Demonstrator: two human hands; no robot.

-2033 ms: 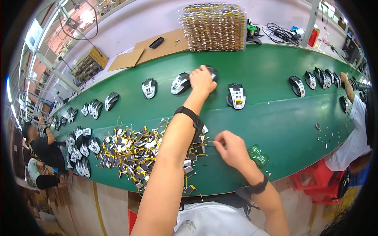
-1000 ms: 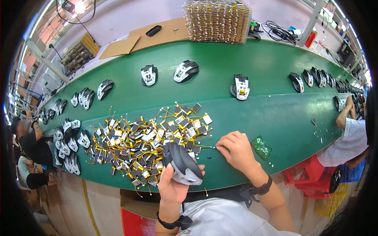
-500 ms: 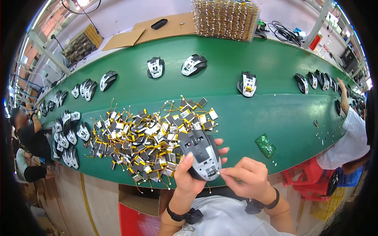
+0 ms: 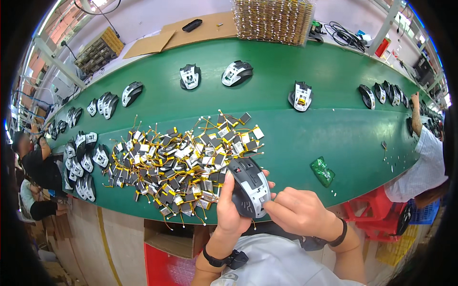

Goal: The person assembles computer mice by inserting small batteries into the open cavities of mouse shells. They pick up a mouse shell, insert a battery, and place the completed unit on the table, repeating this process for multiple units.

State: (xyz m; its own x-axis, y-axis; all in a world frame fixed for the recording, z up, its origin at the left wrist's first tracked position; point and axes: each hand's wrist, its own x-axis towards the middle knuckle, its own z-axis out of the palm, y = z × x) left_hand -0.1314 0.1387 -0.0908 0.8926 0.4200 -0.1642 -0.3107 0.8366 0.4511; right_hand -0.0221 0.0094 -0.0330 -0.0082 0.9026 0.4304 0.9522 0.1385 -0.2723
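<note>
A black-and-white computer mouse [image 4: 248, 182] lies tilted in my left hand [image 4: 230, 212] just over the near edge of the green bench. Its thumb is along the left side, the other fingers wrapped round the right. My right hand [image 4: 301, 215] is closed in a pinch, its fingertips against the near right part of the mouse; whatever they hold is hidden. Just beyond and to the left spreads a heap of small battery packs [image 4: 179, 159], silver and black with yellow tape and thin wires ending in white plugs.
Partly open mice [image 4: 190, 77] sit along the far belt, with more stacked at left [image 4: 78, 159]. A green plastic packet [image 4: 322, 171] lies to the right. At the back stands a clear-walled box of battery packs [image 4: 272, 21]. Co-workers sit at both ends, one sleeve [image 4: 424, 159] at right.
The mouse has turned and tipped in my left hand, showing more of its near left side. My right hand has shifted slightly and its fingertips now press closer on the mouse.
</note>
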